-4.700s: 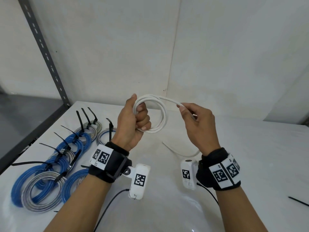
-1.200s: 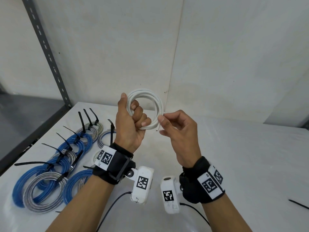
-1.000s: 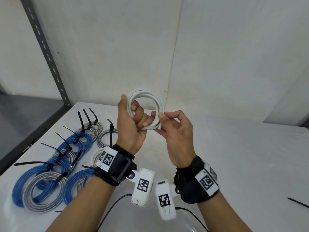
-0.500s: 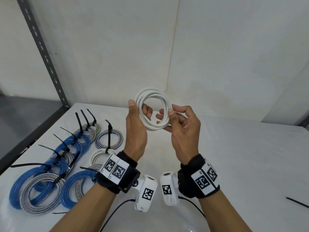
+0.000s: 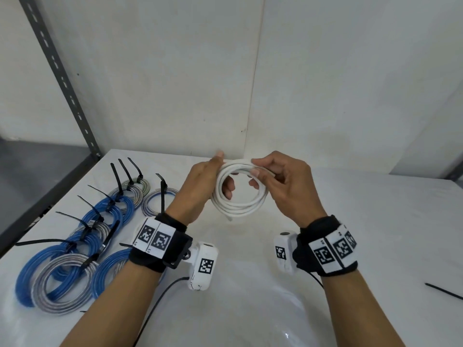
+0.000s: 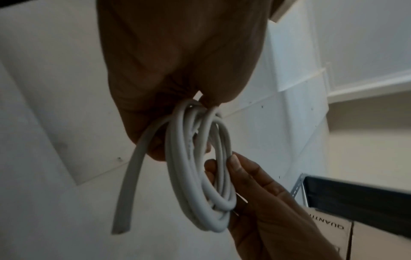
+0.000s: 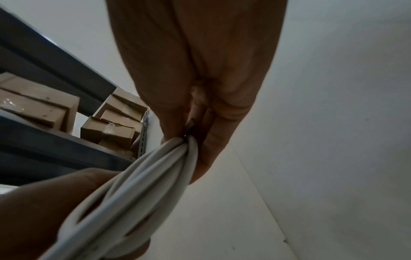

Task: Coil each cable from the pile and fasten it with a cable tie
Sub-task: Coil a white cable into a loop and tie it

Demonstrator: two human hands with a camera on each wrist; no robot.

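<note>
White cable coil [image 5: 240, 194] held above table [image 5: 375, 221], betw both hands. L hand [image 5: 200, 189] grips coil's left side; R hand [image 5: 288, 186] pinches top strands. Loose end [image 6: 129, 198] hangs free. Tied coils [image 5: 75, 246] at table's left.

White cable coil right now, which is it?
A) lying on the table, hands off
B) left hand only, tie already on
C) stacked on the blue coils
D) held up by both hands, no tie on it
D: the left hand and right hand both grip the white cable coil above the table, and no cable tie shows on it.
</note>
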